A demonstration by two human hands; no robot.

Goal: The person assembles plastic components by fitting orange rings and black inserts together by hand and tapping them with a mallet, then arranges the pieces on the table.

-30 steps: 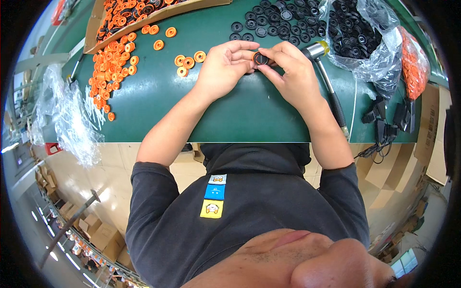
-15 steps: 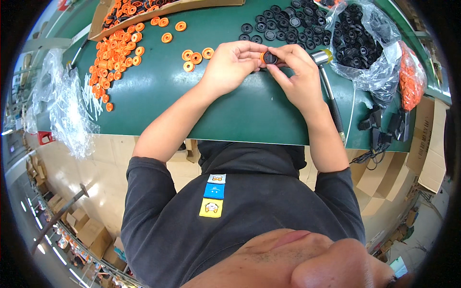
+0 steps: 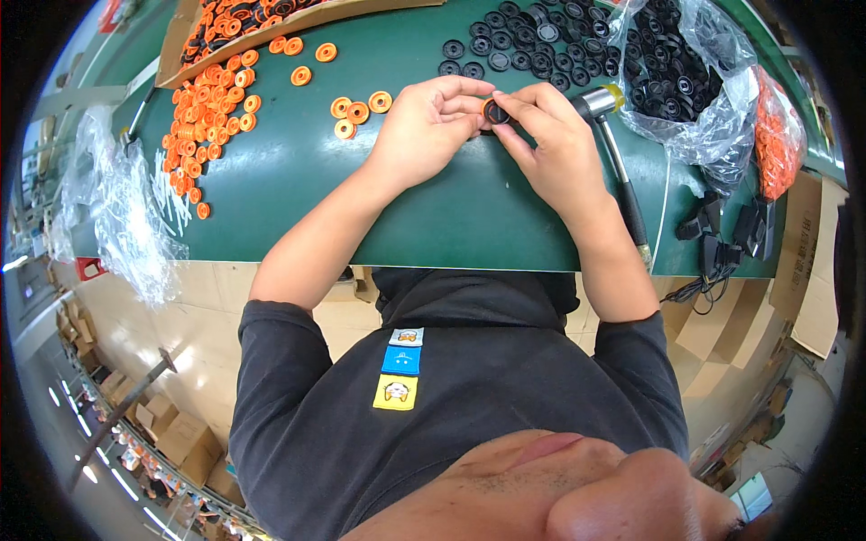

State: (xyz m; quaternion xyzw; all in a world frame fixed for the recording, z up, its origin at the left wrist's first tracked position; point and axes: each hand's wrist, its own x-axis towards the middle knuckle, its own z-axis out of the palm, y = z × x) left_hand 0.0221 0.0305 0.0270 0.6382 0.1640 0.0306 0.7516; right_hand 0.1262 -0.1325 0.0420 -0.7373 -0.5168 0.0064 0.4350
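Between the fingertips of both hands sits a small round piece, a black disc with an orange rim (image 3: pixel 495 112), held above the green table. My left hand (image 3: pixel 428 129) pinches its left side, fingers bent. On its right side, the thumb and fingers of my right hand (image 3: pixel 556 144) close on it. Several loose orange rings (image 3: pixel 357 113) lie just left of my left hand. Beyond my right hand spread many black round caps (image 3: pixel 541 63). A hammer (image 3: pixel 615 149) with a black grip lies right beside my right forearm.
A heap of orange rings (image 3: pixel 203 113) lies at the left, below a cardboard box (image 3: pixel 298 20) of orange and black pieces. Clear plastic bags hold black caps (image 3: pixel 667 86) and orange parts (image 3: pixel 778 149) at the right. Black cables (image 3: pixel 713 284) hang over the table's front edge (image 3: pixel 433 268).
Both hands have shifted very slightly left with the piece, and its orange side now shows less. The whole view has moved a little.
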